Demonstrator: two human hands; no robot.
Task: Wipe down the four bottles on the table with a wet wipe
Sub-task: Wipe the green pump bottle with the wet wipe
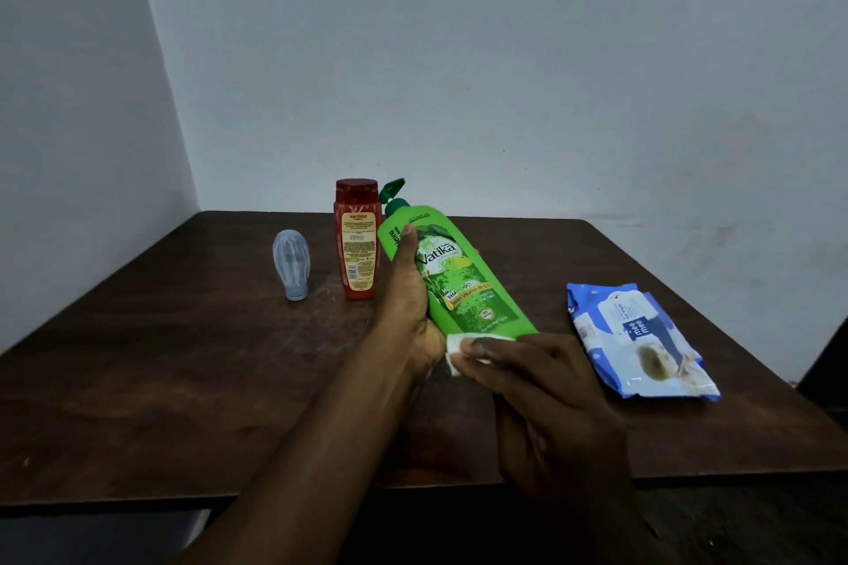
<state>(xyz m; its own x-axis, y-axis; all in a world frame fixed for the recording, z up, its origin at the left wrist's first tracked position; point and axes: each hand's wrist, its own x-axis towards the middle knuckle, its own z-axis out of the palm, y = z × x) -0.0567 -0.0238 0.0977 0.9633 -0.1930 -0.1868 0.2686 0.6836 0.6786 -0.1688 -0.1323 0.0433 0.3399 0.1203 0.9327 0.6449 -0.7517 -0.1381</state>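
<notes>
Three bottles only can be seen, though the task speaks of four; the fourth I cannot find in this view. Nearest to the person, above the front half of the worktop (137,381), the right hand (546,395) has its fingers (486,351) closed on a small white wet wipe (454,346) and presses it to the bottom end of the green bottle (459,284). The left hand (408,303) grasps this bottle around its body, the thumb (406,243) lying up along the label. The bottle is tilted over the middle of the worktop, with its pump (392,190) pointing to the far edge, and it seems lifted off the surface. Near the right edge lies the blue pack of wipes (638,339), flat. Further away, toward the far edge and left of the middle, the red bottle (357,243) stands with its cap on top. The small pale bottle (291,264) stands beside it toward the left edge, resting on its cap, a little apart from it. I judge that the wiping of the green bottle is in progress, at its lower part. If the red and the pale bottle are already wiped, the picture does not tell, as neither shows wetness. So at least the rest of the green bottle is left, and perhaps the others also.
</notes>
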